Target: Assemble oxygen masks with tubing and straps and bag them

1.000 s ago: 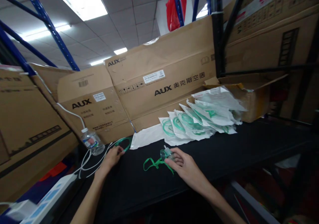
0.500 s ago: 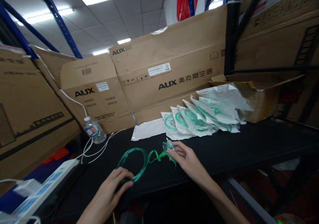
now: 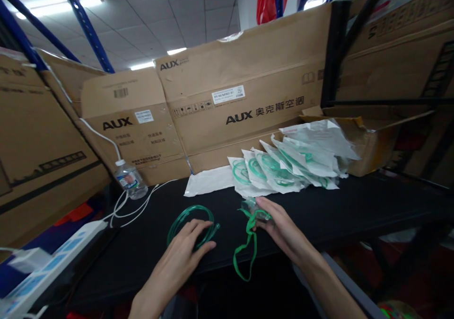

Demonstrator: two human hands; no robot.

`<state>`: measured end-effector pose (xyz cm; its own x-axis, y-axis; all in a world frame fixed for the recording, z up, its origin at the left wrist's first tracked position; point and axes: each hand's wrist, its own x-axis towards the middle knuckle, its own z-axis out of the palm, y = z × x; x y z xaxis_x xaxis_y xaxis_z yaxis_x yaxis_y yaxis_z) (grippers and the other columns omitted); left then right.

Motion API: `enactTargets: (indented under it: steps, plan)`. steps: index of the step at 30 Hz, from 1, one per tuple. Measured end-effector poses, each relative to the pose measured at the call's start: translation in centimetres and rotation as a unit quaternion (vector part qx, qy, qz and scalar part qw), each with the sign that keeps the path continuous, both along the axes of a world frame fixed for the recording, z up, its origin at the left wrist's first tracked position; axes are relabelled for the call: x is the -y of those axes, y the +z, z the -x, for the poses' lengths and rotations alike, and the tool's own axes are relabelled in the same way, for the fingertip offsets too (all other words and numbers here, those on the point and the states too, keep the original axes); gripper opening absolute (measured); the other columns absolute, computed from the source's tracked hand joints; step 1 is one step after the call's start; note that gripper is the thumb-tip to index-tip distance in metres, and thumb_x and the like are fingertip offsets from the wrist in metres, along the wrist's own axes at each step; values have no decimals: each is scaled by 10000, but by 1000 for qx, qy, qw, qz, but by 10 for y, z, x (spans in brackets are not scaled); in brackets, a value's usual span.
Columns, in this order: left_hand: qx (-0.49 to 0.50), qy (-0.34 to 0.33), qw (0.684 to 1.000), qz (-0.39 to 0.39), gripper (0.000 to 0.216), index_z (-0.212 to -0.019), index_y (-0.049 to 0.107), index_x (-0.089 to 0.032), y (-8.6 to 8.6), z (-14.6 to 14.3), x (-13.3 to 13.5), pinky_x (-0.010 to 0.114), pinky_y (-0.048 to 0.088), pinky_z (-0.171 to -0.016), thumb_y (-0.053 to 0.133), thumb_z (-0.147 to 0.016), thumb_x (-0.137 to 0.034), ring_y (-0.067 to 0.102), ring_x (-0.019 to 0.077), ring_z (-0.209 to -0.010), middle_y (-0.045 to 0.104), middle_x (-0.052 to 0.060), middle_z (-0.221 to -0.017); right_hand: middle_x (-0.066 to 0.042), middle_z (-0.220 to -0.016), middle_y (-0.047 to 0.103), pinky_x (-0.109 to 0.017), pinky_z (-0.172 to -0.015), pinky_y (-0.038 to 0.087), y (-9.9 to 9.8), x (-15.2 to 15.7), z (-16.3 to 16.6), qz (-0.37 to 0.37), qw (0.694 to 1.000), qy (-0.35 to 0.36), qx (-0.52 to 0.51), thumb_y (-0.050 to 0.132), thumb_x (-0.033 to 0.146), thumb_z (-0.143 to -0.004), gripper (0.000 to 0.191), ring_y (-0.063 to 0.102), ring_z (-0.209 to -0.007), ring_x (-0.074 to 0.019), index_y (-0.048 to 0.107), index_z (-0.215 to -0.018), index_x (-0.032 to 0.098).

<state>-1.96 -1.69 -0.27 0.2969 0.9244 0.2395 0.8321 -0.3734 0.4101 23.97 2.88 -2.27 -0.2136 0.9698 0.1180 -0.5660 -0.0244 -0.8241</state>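
A person's two bare hands work at a black-covered table (image 3: 354, 208), seen from the person's own head height. The landmark for every place here is the row of packets (image 3: 280, 170): clear-and-white pouches, overlapping one another, with green tubing visible inside, lying along the back of the table.

In front of the row's left part, the right hand (image 3: 275, 217) is clamped on a small clear plastic mask (image 3: 251, 205), fingers and thumb closed around its side. A bright green strap (image 3: 251, 241) dangles from the mask in a long loop toward the person, away from the row.

To the left of the row and nearer the person, a coil of green tubing (image 3: 173, 229) lies on the table. The left hand (image 3: 186, 248) reaches over the near right side of this coil. Its thumb and fingertips are apart, with the fingers touching the tubing; how firmly they press cannot be told.

A flat white packet (image 3: 209, 181) lies at the row's left end. Farther left of the row stand a clear bottle (image 3: 131, 181) with a label and, in front of it, loose white cables (image 3: 142, 209). A white power strip (image 3: 58, 264) is farthest left of the row and nearer the person. Upright cardboard (image 3: 244, 80) printed "AUX" rises behind the row, and an open carton (image 3: 376, 151) sits at its right end.
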Motion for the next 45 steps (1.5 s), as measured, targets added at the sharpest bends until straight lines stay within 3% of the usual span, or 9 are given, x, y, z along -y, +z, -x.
enactTargets:
  steps: [5,11,15,19,25,34,37,43,45]
  plan:
    - [11,-35,999,-22,219,-1153,671,-281,-8,1,-2,389,541,-956,526,-993,-319,667,235,-1070,696,50,-1141,-20,-831,653,-286,-638,558,1,-3,3,-23,996,43,68,725,508,-848,344,649,-742,-165,657,-861,171]
    - [14,-2,1000,-24,239,-1181,665,-292,-7,-2,-3,363,547,-918,588,-963,-356,676,219,-1012,696,29,-1117,-29,-816,688,-264,-617,563,-5,-15,7,-46,982,121,141,785,533,-775,456,665,-684,-143,663,-975,142]
    - [43,-18,999,-26,218,-1108,696,-269,-12,-12,-11,349,542,-914,539,-994,-370,689,218,-1011,709,37,-1086,-13,-779,682,-245,-587,529,-7,-20,8,-80,967,117,214,798,511,-766,466,635,-619,-121,680,-1017,136]
    - [84,7,996,-41,245,-1082,706,-253,-19,-11,-12,344,541,-909,522,-1001,-394,703,221,-997,736,37,-1062,5,-726,667,-220,-544,468,-4,-20,9,-123,946,123,272,760,497,-811,383,588,-527,-90,698,-942,143]
    - [149,13,989,-20,244,-1116,715,-285,-23,-4,-9,309,545,-912,583,-968,-427,712,210,-1024,758,10,-1079,22,-648,622,-207,-505,436,-1,-17,14,-155,926,146,311,672,518,-887,381,558,-487,-89,708,-952,144]
    - [192,7,981,-10,218,-1066,731,-281,-28,-3,-11,306,530,-910,601,-957,-419,707,212,-1019,766,8,-1066,23,-708,623,-180,-478,406,4,-15,17,-186,903,162,352,658,502,-911,369,536,-473,-59,732,-994,150]
    - [194,11,981,-15,221,-1051,740,-277,-28,-3,-10,313,524,-906,623,-943,-431,704,217,-1006,763,16,-1052,17,-716,627,-181,-460,432,4,-17,18,-182,900,194,346,645,542,-905,409,569,-486,-76,715,-988,148]
    - [174,30,983,-49,171,-1002,743,-276,-31,-2,-8,318,510,-881,645,-940,-401,692,213,-959,753,8,-994,65,-466,538,-167,-365,403,8,-26,23,-138,880,263,370,587,630,-902,485,528,-376,-98,646,-971,154]
    - [159,19,985,-63,151,-1001,736,-272,-31,-3,-7,319,505,-875,632,-954,-373,677,209,-949,743,8,-984,50,-502,577,-172,-381,430,12,-28,24,-108,882,295,351,618,636,-878,482,558,-393,-99,623,-917,155]
